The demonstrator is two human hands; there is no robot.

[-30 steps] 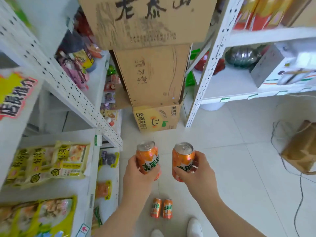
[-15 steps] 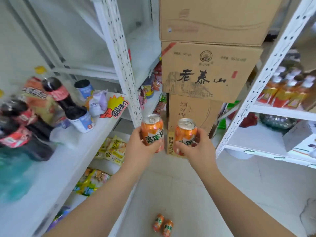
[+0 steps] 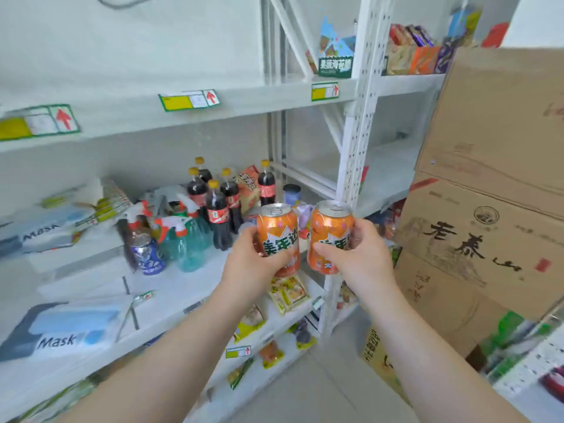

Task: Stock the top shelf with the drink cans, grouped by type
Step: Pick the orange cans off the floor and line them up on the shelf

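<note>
Where curled round the left can [image 3: 276, 230], wrapped close: thumb [image 3: 279, 257] laid across the green lettering, other fingers mostly hidden behind the tin. Likewise on the right can [image 3: 329, 227], clasped low on the label with the thumb in front and fingers [image 3: 356, 232] bent round the far side. Nothing spread. Gripped so by the left hand [image 3: 251, 265] and the right hand [image 3: 364, 256], one apiece, upright with pull tabs on top, side by side and just apart, up in the air before the middle shelf [image 3: 189, 288]. Not yet set on the upper shelf [image 3: 128, 117], higher up, edged with yellow price tags [image 3: 189, 100]. Behind the two cans, on the middle shelf: dark cola bottles [image 3: 217, 215] with yellow caps, green spray bottles [image 3: 184, 242] to their left, and a blue can [image 3: 148, 254] standing just beside those. Nearer and further left, flat Mask boxes [image 3: 61, 331]. Below the hands, yellow snack packets [image 3: 288, 293]. Off to the right, past a white perforated post [image 3: 357, 132], stacked cardboard boxes [image 3: 488, 233].
</note>
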